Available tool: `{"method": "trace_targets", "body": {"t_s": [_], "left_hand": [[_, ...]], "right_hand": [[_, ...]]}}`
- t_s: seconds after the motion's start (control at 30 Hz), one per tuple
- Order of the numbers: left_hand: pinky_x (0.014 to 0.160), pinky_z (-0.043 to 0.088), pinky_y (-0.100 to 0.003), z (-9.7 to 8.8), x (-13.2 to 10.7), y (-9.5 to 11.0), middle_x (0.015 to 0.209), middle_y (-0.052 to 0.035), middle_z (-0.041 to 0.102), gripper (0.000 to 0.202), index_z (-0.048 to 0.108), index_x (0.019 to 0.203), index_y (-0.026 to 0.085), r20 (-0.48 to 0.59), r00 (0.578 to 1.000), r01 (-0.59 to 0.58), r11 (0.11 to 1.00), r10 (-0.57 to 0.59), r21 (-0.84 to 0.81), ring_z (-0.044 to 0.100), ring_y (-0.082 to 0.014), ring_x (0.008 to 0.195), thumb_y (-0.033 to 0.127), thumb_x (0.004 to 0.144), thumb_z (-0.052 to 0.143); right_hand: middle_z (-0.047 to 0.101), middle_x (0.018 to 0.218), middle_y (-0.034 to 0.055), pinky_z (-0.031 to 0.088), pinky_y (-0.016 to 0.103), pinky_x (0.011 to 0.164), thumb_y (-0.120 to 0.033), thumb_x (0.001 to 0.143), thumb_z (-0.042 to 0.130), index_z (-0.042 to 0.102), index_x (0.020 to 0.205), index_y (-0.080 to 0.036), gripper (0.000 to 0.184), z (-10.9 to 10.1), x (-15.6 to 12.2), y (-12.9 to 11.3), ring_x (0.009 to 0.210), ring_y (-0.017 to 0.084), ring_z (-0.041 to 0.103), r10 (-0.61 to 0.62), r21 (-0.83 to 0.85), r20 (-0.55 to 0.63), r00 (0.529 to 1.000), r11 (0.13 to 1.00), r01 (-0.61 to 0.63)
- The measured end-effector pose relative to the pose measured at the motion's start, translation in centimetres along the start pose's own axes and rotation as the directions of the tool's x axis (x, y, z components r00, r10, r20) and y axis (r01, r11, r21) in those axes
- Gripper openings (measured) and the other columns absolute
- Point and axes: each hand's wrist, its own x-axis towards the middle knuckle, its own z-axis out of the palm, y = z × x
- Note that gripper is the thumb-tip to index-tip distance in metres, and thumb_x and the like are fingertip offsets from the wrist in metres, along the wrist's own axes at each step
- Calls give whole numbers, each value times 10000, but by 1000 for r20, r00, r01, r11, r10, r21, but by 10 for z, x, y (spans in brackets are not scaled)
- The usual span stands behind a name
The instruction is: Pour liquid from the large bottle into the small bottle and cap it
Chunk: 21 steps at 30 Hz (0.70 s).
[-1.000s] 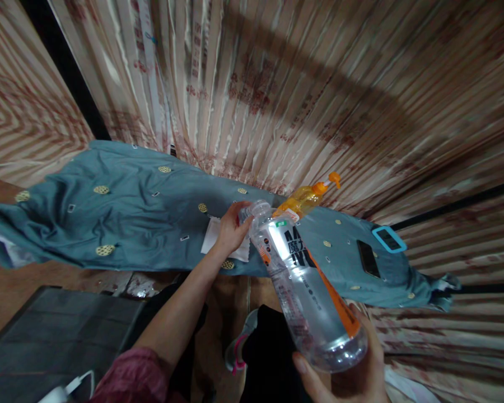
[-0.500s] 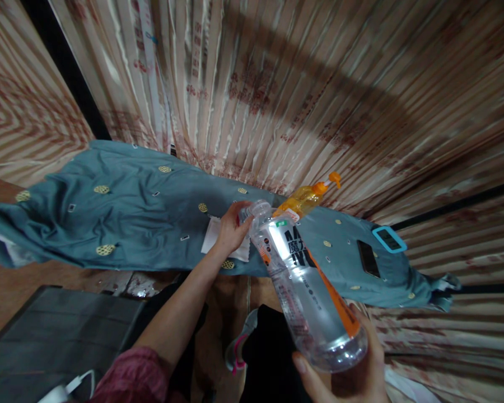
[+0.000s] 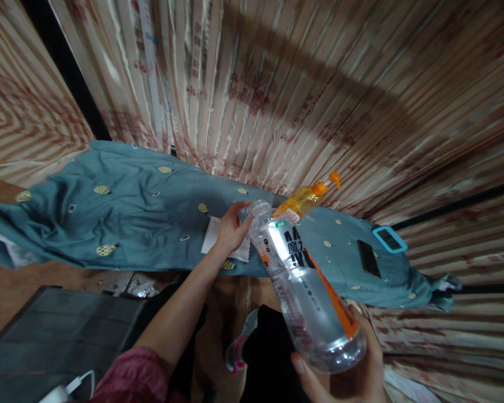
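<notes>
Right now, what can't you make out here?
All in the head view:
Right hand: fingers partly behind the clear bottle; wrist cut off by the bottom edge.
Flat white item: middle hidden by the left hand.
Pump bottle: base hidden by the clear bottle.
Blue-framed device: display too small to read.

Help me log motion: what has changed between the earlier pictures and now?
Barely anything: the right hand and, at its base, the clear plastic bottle have edged slightly leftward. Neither hand visibly took hold or let go. The left hand stays near the bottle's top; the pump bottle and smartphone haven't moved.
</notes>
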Motion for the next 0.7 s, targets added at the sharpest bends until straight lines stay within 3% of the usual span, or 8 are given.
{"method": "trace_targets", "body": {"t_s": [0.2,0.4,0.53,0.7], "left_hand": [[973,523,-393,-1,0,1,1119,-107,736,351,677,1106,158,12,1000,-1,1000,1,-5,683,-264,1069,391,843,668],[968,526,-389,-1,0,2,1120,-102,738,352,680,1096,167,14,1000,1,1000,-1,-5,682,-264,1067,420,853,658],[987,516,-400,-1,0,-1,1145,-113,733,364,675,1111,154,16,1000,-13,1000,13,-2,678,-270,1084,402,845,662],[985,517,-406,-1,1,-1,1145,-120,736,378,676,1104,148,15,1000,-25,1000,25,-2,678,-274,1085,432,855,647]], "right_hand": [[468,1509,209,587,440,885,-522,695,816,327,1540,-187,1032,1,-1,-1,1334,375,523,16,30,-5,1000,999,-15],[442,1536,187,584,336,752,-509,695,819,333,1539,-214,1017,0,0,1,1274,333,564,-8,29,4,1000,1000,8],[478,1505,165,568,300,760,-504,687,829,359,1528,-237,1000,1,0,2,1222,288,588,-26,34,-8,1000,999,26],[458,1521,190,573,315,764,-536,688,817,333,1536,-206,1031,0,-1,2,1272,318,562,24,33,0,1000,999,-24]]}}
